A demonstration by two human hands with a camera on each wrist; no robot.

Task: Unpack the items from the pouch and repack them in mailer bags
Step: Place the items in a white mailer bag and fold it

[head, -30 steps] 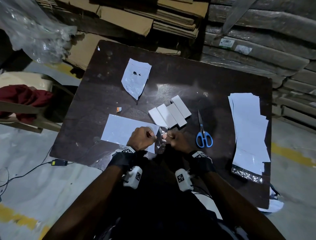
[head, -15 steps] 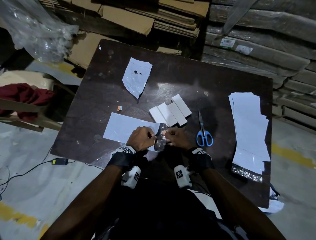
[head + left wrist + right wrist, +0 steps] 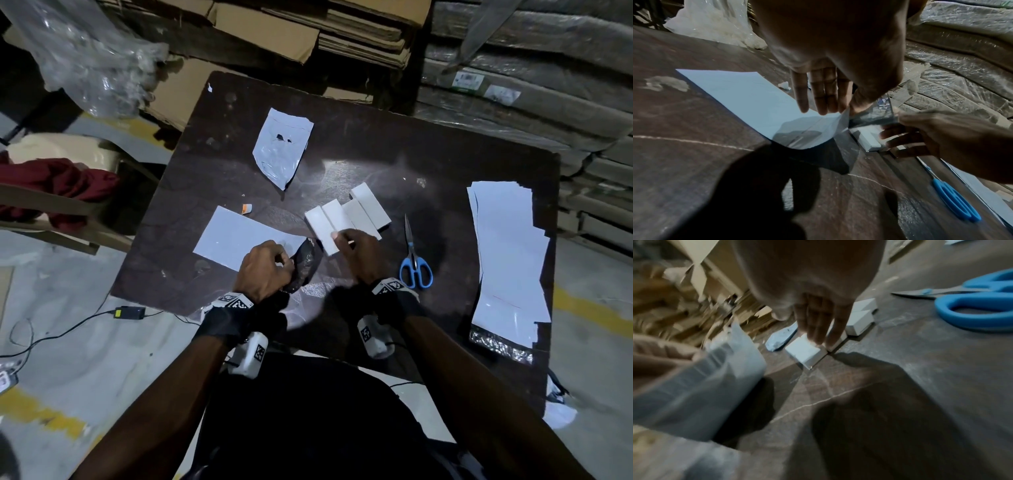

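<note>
Looking down from my head, my left hand pinches the mailer bag's dark open mouth on the desk, while my right hand reaches the white boxes. Left wrist: thumb clamps the flap. Right wrist: straight fingers touch the nearest box.

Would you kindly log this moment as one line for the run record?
left hand: holds mailer bag mouth open | right hand: fingers on nearest white box | scissors: idle on table

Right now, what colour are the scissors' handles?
Bright blue scissors handles, clearest in the right wrist view.
</note>
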